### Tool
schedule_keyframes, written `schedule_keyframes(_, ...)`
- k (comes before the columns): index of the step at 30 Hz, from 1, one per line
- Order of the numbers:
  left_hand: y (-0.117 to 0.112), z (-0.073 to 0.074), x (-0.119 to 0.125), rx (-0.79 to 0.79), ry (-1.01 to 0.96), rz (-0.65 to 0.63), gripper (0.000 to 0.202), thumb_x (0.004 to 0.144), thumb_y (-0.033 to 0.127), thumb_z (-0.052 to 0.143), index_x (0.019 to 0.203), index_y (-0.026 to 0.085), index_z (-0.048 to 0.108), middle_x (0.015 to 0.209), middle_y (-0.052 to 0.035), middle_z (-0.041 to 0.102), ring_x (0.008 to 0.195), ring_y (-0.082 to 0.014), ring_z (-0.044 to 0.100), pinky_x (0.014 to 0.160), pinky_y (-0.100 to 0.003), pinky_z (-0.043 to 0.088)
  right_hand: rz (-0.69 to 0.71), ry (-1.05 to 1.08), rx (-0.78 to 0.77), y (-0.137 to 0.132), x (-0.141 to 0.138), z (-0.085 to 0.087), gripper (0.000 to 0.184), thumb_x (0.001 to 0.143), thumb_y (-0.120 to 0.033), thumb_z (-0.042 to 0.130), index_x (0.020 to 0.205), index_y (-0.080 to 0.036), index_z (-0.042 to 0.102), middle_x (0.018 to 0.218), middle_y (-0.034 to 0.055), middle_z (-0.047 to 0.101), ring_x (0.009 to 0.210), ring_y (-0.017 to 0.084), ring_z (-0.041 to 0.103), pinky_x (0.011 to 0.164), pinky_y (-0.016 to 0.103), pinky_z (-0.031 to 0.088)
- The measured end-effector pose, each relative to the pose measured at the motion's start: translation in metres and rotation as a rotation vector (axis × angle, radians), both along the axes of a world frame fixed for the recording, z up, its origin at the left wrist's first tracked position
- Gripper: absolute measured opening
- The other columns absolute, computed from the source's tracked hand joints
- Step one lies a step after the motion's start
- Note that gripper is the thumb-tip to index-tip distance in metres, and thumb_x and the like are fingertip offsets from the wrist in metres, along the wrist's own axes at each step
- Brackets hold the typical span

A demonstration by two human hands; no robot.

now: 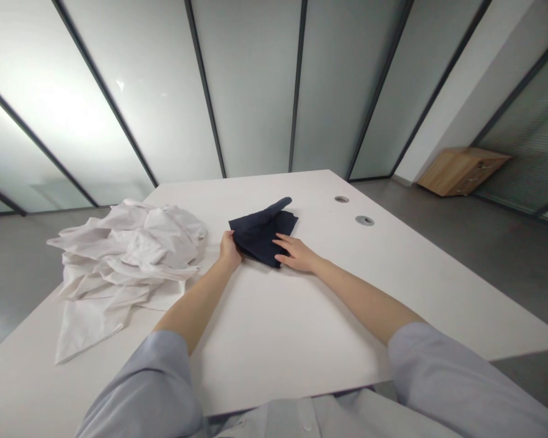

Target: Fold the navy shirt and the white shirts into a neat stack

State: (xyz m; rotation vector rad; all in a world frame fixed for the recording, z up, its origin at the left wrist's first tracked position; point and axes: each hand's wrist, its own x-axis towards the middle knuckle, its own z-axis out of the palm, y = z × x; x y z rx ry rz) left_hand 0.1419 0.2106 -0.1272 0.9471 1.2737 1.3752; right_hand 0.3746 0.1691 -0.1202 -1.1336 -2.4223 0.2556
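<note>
Cloth (260,237): one navy piece is lying around the middle of the table (292,328), between its left and right edges; the matte, smooth-looking fabric is forming a folded, angular shape, and one flap is curling up on the side facing the far edge.
Left hand (231,250): it is grasping the cloth's left corner, the thumb pressing on top and the other fingers curling partly out of sight.
Right hand (299,254): it is resting on the cloth's right side with fingers spread, not clenching anything.
White heap (141,243): one mound of thin, crumpled fabric is sprawling along the left edge, covering part of it; one pointed end is trailing toward the near left corner, and the number of pieces is staying hidden among the creases.
Round fittings: two are sitting inside the right edge, one (341,199) nearer the far right corner, the other (364,221) just beside it, looking grey and metallic.
Sleeves (150,377): two, of plain grey fabric, are reaching over the near edge.
Cabinet (459,170): one boxy, wood-grained unit is standing beyond the right edge.
Panels (246,79): several frosted sheets are rising past the far edge, dark straight bars dividing them.
</note>
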Motion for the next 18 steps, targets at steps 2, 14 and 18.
schedule_keyframes(2,0.002,0.002,-0.005,0.027,0.111,0.213,0.049,0.091,0.034,0.023,0.122,0.014,0.056,0.119,-0.01,0.066,0.109,-0.0235,0.063,0.091,-0.038,0.052,-0.021,-0.117,-0.014,-0.004,-0.004,0.005,0.052,0.092,-0.047,0.049,0.135,-0.019,0.054,0.144,0.0144,0.048,0.132,0.028,0.042,0.107,0.046,0.032)
schedule_keyframes(14,-0.044,0.022,0.011,0.538,1.335,-0.364,0.046,0.085,0.044,0.056,0.124,0.02,0.06,0.136,-0.0112,0.055,0.131,-0.0292,0.044,0.112,-0.047,0.028,0.01,-0.105,0.105,-0.011,-0.01,0.012,0.026,0.081,-0.023,0.058,0.103,-0.017,0.071,0.099,0.0091,0.068,0.092,0.023,0.06,0.082,0.034,0.039)
schedule_keyframes(18,-0.039,0.008,0.018,0.489,1.391,-0.531,0.047,0.087,0.046,0.052,0.126,0.02,0.06,0.145,-0.0111,0.048,0.135,-0.0285,0.04,0.113,-0.046,0.027,-0.057,0.052,0.128,-0.001,-0.001,0.008,0.017,0.079,-0.019,0.054,0.089,-0.017,0.067,0.094,0.0077,0.066,0.089,0.021,0.058,0.081,0.032,0.041)
